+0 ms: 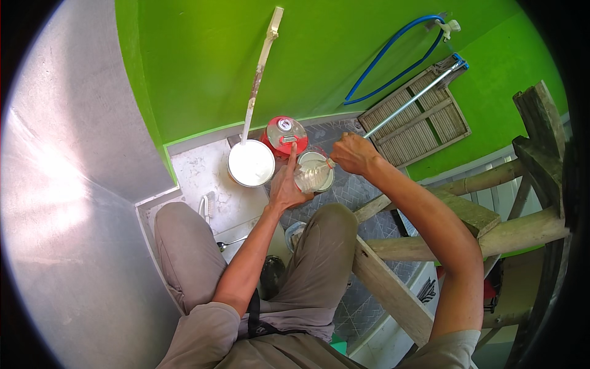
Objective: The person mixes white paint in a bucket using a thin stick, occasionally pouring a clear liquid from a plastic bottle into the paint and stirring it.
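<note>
A clear plastic bottle (pixel 313 175) lies tilted between my hands, its neck toward the right. My left hand (pixel 287 187) is wrapped round the bottle's body, with the index finger stretched forward. Closed at the neck end, by an orange ring, is my right hand (pixel 354 154); its fingers hide the bottle's mouth and any cap. Just behind the bottle shows the rim of a round can (pixel 332 178). To the left stands a bucket of white paint (pixel 251 163), with a paint-smeared stick (pixel 260 71) upright in it against the wall. A red metal can (pixel 286 132) stands beside the bucket.
A white brush (pixel 210 203) and a spoon-like tool (pixel 232 243) lie near my knees. Bamboo framing (pixel 455 240) rises on the right. A slatted wooden panel (pixel 424 111), a metal pole (pixel 418 95) and a blue hose (pixel 384 52) are by the green wall.
</note>
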The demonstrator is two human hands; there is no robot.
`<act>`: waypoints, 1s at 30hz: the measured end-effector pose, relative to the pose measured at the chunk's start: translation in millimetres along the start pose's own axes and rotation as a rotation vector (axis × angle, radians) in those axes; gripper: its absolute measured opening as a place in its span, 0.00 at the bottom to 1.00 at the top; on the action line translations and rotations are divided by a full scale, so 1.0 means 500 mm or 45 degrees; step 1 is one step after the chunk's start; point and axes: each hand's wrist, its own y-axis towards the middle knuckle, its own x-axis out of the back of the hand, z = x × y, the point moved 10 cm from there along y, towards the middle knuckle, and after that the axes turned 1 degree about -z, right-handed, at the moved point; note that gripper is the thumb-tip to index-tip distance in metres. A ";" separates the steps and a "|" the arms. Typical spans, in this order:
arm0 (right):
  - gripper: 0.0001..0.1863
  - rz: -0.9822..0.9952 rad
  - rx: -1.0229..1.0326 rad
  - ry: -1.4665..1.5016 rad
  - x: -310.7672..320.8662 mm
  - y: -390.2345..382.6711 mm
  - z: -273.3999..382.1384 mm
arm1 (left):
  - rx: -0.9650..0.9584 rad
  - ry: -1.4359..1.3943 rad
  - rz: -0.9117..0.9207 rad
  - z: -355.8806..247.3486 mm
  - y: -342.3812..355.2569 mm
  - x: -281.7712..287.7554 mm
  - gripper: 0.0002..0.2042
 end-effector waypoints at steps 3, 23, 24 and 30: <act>0.09 -0.006 -0.005 0.019 -0.004 0.003 -0.001 | -0.004 0.003 -0.008 -0.002 -0.001 0.004 0.75; 0.10 -0.004 0.013 0.064 -0.021 0.007 0.001 | 0.032 0.012 0.018 -0.007 0.000 0.010 0.75; 0.10 0.001 0.012 0.081 -0.026 0.006 0.001 | 0.118 0.032 0.075 0.003 -0.001 0.001 0.75; 0.10 -0.091 0.056 0.112 -0.054 0.024 0.005 | 0.081 0.011 0.032 0.009 -0.004 0.016 0.74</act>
